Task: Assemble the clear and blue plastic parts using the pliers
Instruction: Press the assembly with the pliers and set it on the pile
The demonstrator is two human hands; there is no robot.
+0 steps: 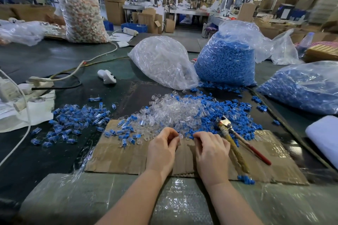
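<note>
I have my left hand pinching a small clear plastic cap and my right hand curled at the blue plastic plugs, its hold hidden, so mating comes next, then the red-handled pliers beside it on the worktop.

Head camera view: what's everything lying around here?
clear parts pile: many, clear, centre.
loose blue parts: many, blue, right of the clear pile.
assembled pieces: many, blue and clear, left.
pliers: one, red and yellowish handles, on the cardboard, beside the right hand.
bag of clear parts: one, behind the pile.
bags of blue parts: two, right rear.
left hand: pinches a clear part.
right hand: fingers curled at the pile's edge.
</note>
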